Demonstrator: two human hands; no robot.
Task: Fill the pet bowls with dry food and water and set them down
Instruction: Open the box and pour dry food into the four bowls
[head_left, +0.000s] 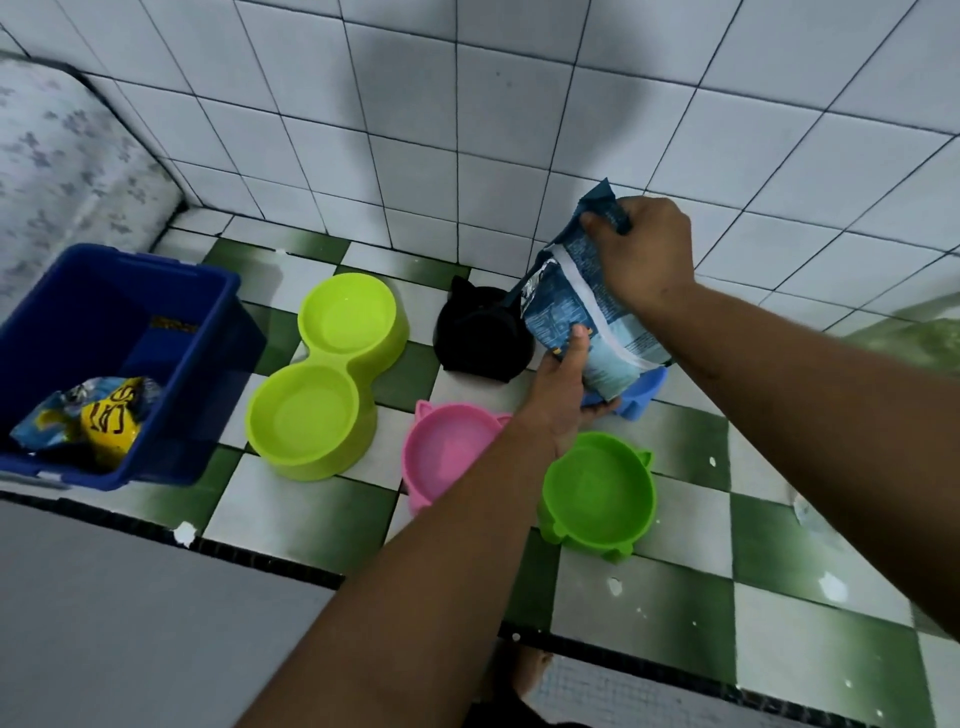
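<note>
A blue dry-food bag (584, 306) is held tilted over a blue bowl (641, 397), which it mostly hides. My right hand (647, 254) grips the bag's top end. My left hand (563, 384) holds the bag's lower part, thumb on its front. On the checkered floor stand a lime double bowl (324, 384), a black cat-eared bowl (480, 335), a pink cat-eared bowl (447, 454) and a green cat-eared bowl (597, 493). All visible bowl insides look empty.
A dark blue plastic bin (171, 364) at the left holds a yellow-and-blue food packet (98, 421). White tiled walls meet in the corner behind the bowls. A patterned mattress (62, 156) lies at the upper left. A grey surface fills the lower left.
</note>
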